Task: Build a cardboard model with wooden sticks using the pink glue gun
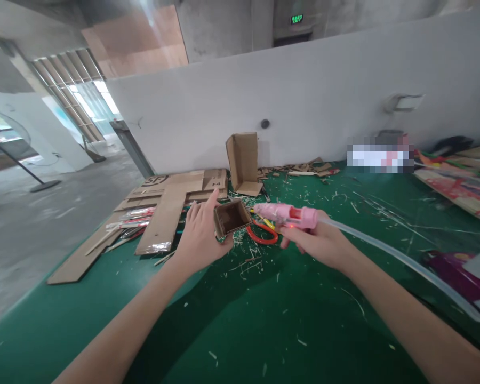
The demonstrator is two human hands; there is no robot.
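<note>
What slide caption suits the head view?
Above a green table, the left hand holds an open cardboard box, the right hand a pink glue gun.

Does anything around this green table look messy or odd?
Yes: pale shavings litter the green table, densest around the red handle loop, and loose cardboard scraps lie along the wall, like uncleared offcuts. The small cardboard box in the left hand and the pink glue gun in the right hand show no obvious damage.

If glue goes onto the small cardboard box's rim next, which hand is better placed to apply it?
Probably the right hand: it holds the pink glue gun, which points toward the small cardboard box. The left hand is busy holding that box.
</note>
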